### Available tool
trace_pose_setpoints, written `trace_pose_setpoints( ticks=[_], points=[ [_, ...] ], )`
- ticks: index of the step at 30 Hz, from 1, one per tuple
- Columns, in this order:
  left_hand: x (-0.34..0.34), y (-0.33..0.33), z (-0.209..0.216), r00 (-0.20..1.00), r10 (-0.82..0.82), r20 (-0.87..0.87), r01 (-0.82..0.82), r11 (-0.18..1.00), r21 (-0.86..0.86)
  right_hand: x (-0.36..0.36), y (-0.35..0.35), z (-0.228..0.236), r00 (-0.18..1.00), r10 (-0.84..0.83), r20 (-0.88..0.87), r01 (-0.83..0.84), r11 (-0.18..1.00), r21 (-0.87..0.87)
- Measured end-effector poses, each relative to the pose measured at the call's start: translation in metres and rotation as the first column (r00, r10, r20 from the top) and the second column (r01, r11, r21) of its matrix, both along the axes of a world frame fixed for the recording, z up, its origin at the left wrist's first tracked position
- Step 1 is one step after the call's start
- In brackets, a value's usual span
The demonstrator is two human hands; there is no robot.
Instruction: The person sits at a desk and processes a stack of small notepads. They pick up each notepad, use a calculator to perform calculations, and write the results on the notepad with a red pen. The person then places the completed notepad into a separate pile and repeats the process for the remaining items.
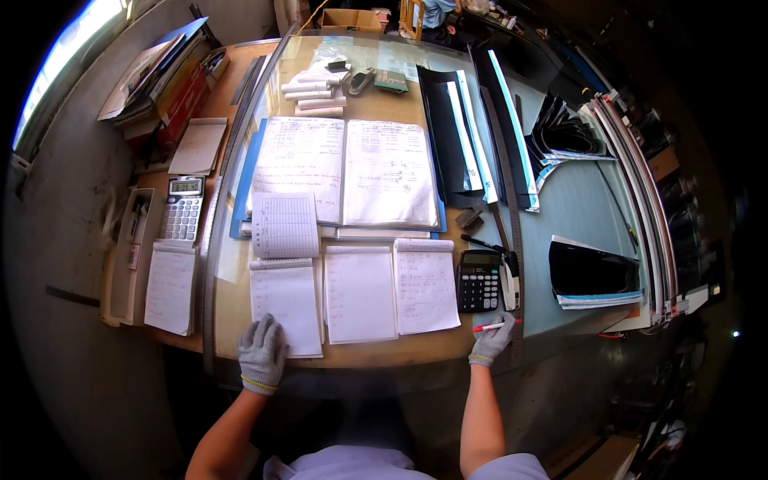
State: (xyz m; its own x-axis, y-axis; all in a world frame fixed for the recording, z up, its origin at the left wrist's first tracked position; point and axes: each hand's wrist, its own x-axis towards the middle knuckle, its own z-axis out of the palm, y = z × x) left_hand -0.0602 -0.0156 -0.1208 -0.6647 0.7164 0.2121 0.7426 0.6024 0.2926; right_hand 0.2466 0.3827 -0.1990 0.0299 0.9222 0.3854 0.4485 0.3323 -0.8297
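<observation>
My left hand (262, 352), in a grey knit glove, lies with fingers stretched over the lower left corner of a notepad (290, 302) whose top sheet (285, 226) is flipped up. My right hand (490, 342), gloved the same way, is closed around a red-and-white pen (496, 326) near the table's front edge. Two more written notepads, a middle one (360, 294) and a right one (426, 286), lie between my hands. Just beyond my right hand are a black calculator (479, 282) and a stapler (510, 280). A large open ledger (390, 172) lies behind the pads.
At left stand a silver calculator (183, 210), another notepad (170, 284) and a long narrow box (132, 248). Black sheets (594, 268) with pale blue edges lie right of a long ruler (504, 172). A phone (362, 79) lies at the back, where another person (438, 20) sits.
</observation>
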Motion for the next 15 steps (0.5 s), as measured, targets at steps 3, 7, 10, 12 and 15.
trace_pose_setpoints(
  ticks=[3,7,10,12,15],
  points=[
    [0.001,0.0,0.0,1.0,0.011,0.016,-0.01,1.0,-0.003,-0.002,-0.002,0.006,0.996,0.001,0.086,-0.005,0.999,0.045],
    [0.0,-0.002,0.0,1.0,0.004,0.013,-0.004,1.0,-0.005,-0.008,-0.004,0.011,0.999,0.008,0.044,-0.011,0.997,0.079],
    [0.0,0.001,0.002,1.0,0.0,0.017,0.0,1.0,-0.004,-0.001,0.001,0.004,1.0,0.013,0.021,-0.014,0.998,0.064],
    [0.0,0.0,0.001,1.0,0.0,0.018,0.001,1.0,-0.002,0.0,0.001,0.001,1.0,0.006,-0.005,-0.006,1.0,0.014],
    [0.0,0.0,0.0,1.0,0.004,0.013,-0.004,1.0,-0.005,0.002,0.001,0.0,0.997,-0.003,0.08,-0.001,0.999,0.05]
  ],
)
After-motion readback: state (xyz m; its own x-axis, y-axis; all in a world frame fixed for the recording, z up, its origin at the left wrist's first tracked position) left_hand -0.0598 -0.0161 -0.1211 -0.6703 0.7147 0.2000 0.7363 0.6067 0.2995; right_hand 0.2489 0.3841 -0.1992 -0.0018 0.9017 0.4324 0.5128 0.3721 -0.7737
